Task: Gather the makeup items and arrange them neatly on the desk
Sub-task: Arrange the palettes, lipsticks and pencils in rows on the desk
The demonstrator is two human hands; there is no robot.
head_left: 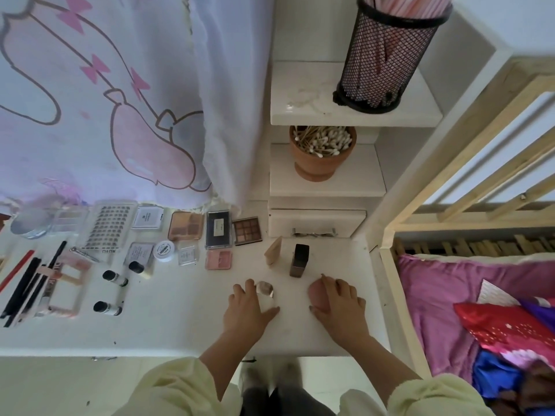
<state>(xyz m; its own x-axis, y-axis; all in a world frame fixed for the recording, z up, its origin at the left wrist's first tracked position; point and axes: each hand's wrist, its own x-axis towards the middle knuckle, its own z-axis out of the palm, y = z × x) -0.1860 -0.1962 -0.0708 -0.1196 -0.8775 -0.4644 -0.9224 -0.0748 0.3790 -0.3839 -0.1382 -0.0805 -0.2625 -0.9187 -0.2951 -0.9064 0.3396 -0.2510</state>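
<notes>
Most of a small whitish brown-topped item [265,290] is under the left hand [249,307]; type and grip unclear. The right hand [339,304], fingers curled, hides much of a pink rounded sponge [316,291]. The black mesh cup [387,55] is cropped at the top. The white square compact [147,218] has an unreadable label.

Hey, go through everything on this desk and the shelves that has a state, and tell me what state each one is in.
Left hand: grips small clear container.
Right hand: holds pink sponge.
Nine-pan palette: flat, pans showing.
Dark bottle: upright.
Drawer: closed.
Clay pot: full of cotton swabs.
Mesh holder: upright.
</notes>
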